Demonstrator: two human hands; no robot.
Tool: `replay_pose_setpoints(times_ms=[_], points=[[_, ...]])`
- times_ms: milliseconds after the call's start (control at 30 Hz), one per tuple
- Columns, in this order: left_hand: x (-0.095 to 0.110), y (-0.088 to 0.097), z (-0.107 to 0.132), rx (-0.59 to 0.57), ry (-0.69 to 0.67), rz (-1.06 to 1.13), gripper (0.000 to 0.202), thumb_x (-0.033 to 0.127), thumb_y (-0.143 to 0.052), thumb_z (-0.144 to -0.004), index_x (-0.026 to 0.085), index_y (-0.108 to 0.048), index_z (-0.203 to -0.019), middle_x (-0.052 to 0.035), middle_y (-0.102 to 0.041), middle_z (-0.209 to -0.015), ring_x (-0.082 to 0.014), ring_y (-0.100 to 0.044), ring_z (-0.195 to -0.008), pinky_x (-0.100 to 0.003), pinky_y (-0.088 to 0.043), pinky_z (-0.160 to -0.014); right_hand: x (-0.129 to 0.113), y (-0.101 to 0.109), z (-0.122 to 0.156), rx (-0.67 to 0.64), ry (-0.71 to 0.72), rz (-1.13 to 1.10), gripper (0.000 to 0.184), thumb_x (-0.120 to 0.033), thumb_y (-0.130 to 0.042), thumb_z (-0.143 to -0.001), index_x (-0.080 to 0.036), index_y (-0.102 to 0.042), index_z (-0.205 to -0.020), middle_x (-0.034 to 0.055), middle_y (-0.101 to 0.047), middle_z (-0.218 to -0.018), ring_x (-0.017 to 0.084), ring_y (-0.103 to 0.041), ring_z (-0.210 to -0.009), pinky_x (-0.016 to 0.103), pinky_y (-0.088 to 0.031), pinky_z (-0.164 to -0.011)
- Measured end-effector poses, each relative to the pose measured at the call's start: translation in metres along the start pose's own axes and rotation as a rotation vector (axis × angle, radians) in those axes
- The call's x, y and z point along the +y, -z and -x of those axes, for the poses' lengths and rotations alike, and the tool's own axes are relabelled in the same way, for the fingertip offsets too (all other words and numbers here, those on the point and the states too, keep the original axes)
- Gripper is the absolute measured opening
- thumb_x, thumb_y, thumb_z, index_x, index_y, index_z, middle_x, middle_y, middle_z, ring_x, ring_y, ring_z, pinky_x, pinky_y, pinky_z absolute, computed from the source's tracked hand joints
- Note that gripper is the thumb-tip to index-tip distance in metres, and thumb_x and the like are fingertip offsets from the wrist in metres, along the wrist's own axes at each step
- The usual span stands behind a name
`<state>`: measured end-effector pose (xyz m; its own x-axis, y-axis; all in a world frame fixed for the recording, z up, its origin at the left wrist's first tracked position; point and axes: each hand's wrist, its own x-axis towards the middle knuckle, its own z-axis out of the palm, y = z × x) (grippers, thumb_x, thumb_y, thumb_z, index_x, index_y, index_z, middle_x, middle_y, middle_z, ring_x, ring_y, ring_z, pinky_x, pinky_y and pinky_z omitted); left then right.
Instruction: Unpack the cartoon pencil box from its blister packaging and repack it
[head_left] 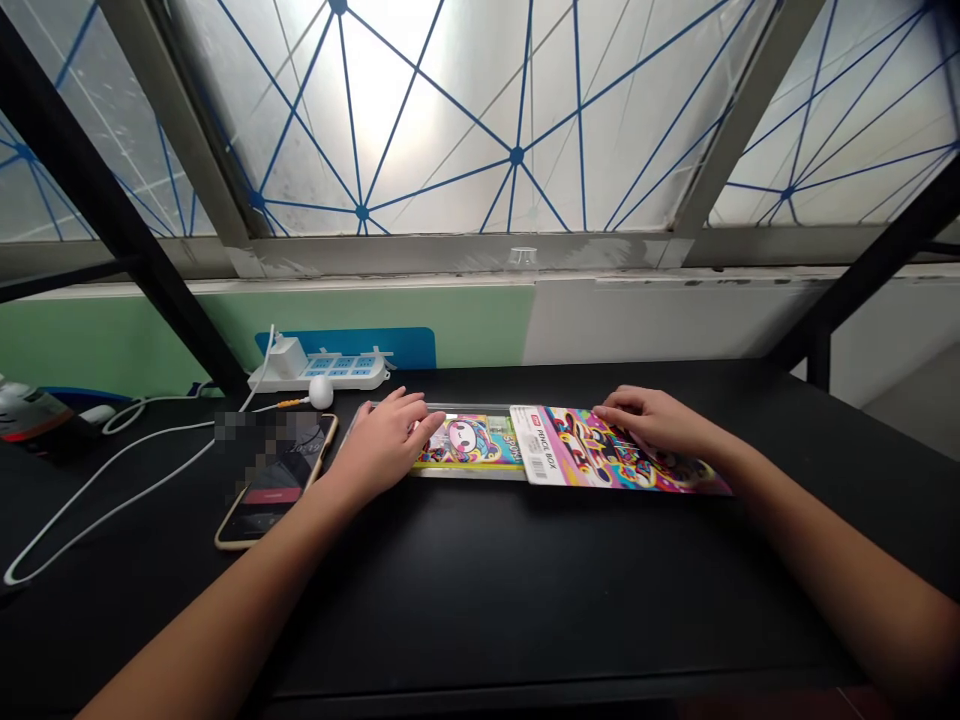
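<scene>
1. Two hands are in my view. The left hand (394, 432) lies over the left end of a shallow, clear-edged box (471, 441) at the middle of the frame, its fingers loosely parted on top, gripping nothing that I can make out. If they press unevenly, I judge the box could tip or skid on the black bench (540, 600).

2. The printed card (559, 450) marked PENCIL BOX sits right of centre, overlapping the box's right end. The right hand (654, 418) has its fingers curled narrowly at the card's upper edge; I cannot tell whether they pinch it or merely rest. A light hold could slip; a hard one could crease the card.

3. I cannot see how far the box runs beneath the card, nor whether the card is a flat sheet or a sleeve. A pull out of line with the box could make the two bind, bend or tear.

4. The phone (274, 495) lies left of centre, close by the left forearm. A sudden backward jerk of that arm could shove it.

5. A white cable (10, 577) loops across the left of the frame; a wide sweep that way could snag it.
</scene>
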<state>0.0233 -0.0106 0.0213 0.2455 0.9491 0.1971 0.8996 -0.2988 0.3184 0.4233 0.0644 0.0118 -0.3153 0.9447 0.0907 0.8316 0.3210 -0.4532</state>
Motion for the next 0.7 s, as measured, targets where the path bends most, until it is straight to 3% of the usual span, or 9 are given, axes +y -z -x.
replay_pose_setpoints(times_ms=[67,133,300,467,700], points=[[0.001,-0.002,0.001,-0.002,-0.008,-0.020,0.042,0.052,-0.034,-0.105,0.025,-0.060,-0.085,-0.0072,-0.067,-0.132,-0.0349,-0.040,-0.146,-0.071,-0.024,-0.112,-0.004,-0.006,-0.002,0.145,0.076,0.015,0.045,-0.065,-0.052,-0.088,-0.026,-0.075,-0.089,0.0092,-0.073,-0.099,0.030,-0.067,-0.096,0.044,-0.052,-0.086],[0.002,-0.004,0.003,-0.006,-0.030,-0.036,0.036,0.051,-0.037,-0.103,0.025,-0.058,-0.092,-0.0094,-0.067,-0.131,-0.0355,-0.044,-0.142,-0.071,-0.026,-0.112,-0.017,-0.017,-0.001,0.193,0.114,0.005,0.044,-0.061,-0.050,-0.092,-0.025,-0.074,-0.096,0.0104,-0.073,-0.106,0.031,-0.065,-0.103,0.047,-0.050,-0.093],[0.001,-0.008,0.005,-0.013,-0.078,-0.044,0.028,0.049,-0.043,-0.102,0.025,-0.057,-0.107,-0.0118,-0.062,-0.137,-0.0322,-0.052,-0.134,-0.066,-0.026,-0.114,-0.044,-0.037,0.001,0.080,0.067,-0.035,0.038,-0.058,-0.053,-0.093,-0.026,-0.073,-0.097,0.0074,-0.075,-0.101,0.026,-0.068,-0.090,0.041,-0.053,-0.078],[-0.001,-0.009,0.005,-0.040,-0.078,-0.049,0.036,0.050,-0.041,-0.102,0.027,-0.058,-0.124,-0.0112,-0.056,-0.147,-0.0340,-0.043,-0.143,-0.067,-0.023,-0.115,-0.031,-0.031,0.001,0.062,0.010,-0.076,0.041,-0.063,-0.055,-0.090,-0.027,-0.075,-0.091,0.0050,-0.077,-0.097,0.025,-0.069,-0.085,0.038,-0.053,-0.071],[-0.001,-0.008,0.004,-0.071,-0.072,-0.091,0.040,0.050,-0.041,-0.102,0.026,-0.058,-0.129,-0.0127,-0.054,-0.151,-0.0334,-0.042,-0.145,-0.067,-0.025,-0.115,-0.021,-0.016,0.002,0.087,-0.075,-0.054,0.037,-0.062,-0.061,-0.086,-0.028,-0.077,-0.088,0.0049,-0.078,-0.093,0.026,-0.070,-0.083,0.039,-0.053,-0.070]])
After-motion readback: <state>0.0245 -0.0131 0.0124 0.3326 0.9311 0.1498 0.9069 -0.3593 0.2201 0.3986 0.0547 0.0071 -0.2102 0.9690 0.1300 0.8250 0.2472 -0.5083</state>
